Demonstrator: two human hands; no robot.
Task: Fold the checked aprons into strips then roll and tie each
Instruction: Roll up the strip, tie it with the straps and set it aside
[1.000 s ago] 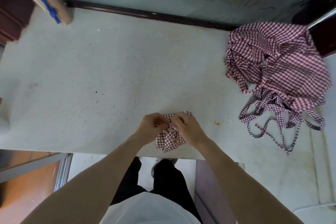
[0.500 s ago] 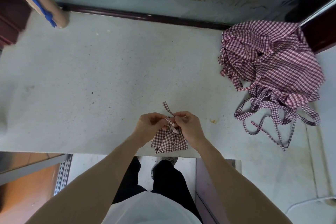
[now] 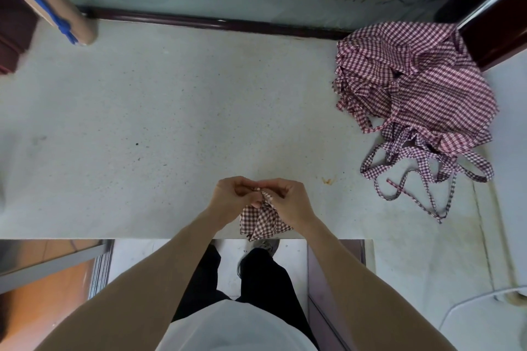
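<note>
Two hands meet close together at the near edge of the pale speckled worktop. The left hand and the right hand both have curled fingers, and these fingers pinch the top of a small bundled checked apron. The fingertips of the two hands almost touch each other above the bundle. A narrow piece of the checked cloth shows between them, but I cannot tell if it is a tie strap or only a fold. The lower part of the bundle spreads out below the hands and reaches a little over the front edge of the worktop.

Well apart from the hands, at the far right side of the worktop, lies a loose pile of checked aprons. It is crumpled, and its long thin straps trail in loops toward the near side. A small yellowish stain sits on the worktop between the hands and the straps. At the far left corner a brown roll with a blue strip rests tilted on the worktop edge. Below the worktop, dark trousers and one shoe are visible on the floor.
</note>
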